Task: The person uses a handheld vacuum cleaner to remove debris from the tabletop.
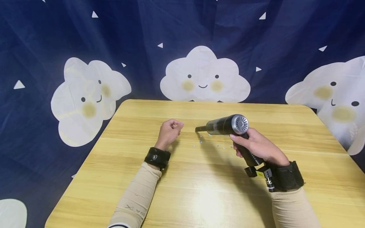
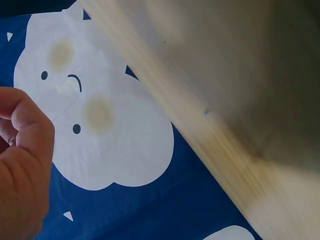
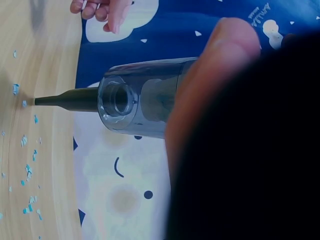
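The right grip is wrapped round the black handle of a handheld vacuum, its thumb laid across the left side. The vacuum is right of centre over the bench, its nozzle pointing left and tilted down; whether the tip touches the wood, I cannot tell. A clear canister joins the nozzle to the black body, and a round silver vent caps the right end. Left of the nozzle, near its tip, is the left grip, fingers loosely curled, thumb close to them, with nothing visible in it. Small blue and white scraps lie scattered on the bench, mostly on the near side of the nozzle and between the hands. Each wrist wears a black band, the right one with a small device attached; beige sleeves cover the forearms. Glare whitens the near part of the pale wood. At the far side hangs a dark blue curtain with smiling white clouds and little triangles.
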`<action>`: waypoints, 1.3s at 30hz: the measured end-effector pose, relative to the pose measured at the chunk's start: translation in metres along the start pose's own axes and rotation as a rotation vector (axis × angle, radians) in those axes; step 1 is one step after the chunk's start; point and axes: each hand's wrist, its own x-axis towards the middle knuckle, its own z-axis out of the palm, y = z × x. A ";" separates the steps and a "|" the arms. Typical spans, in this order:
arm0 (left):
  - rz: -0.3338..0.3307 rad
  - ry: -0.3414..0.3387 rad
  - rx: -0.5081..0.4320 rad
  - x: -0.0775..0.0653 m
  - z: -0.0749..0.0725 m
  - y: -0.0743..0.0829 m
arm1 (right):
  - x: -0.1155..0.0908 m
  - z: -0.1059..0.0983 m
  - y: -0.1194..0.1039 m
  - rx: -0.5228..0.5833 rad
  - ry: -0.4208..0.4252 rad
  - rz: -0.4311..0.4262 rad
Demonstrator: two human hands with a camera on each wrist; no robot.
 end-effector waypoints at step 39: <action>-0.010 -0.001 -0.008 0.000 0.001 0.000 | -0.005 -0.007 0.000 -0.046 0.035 0.003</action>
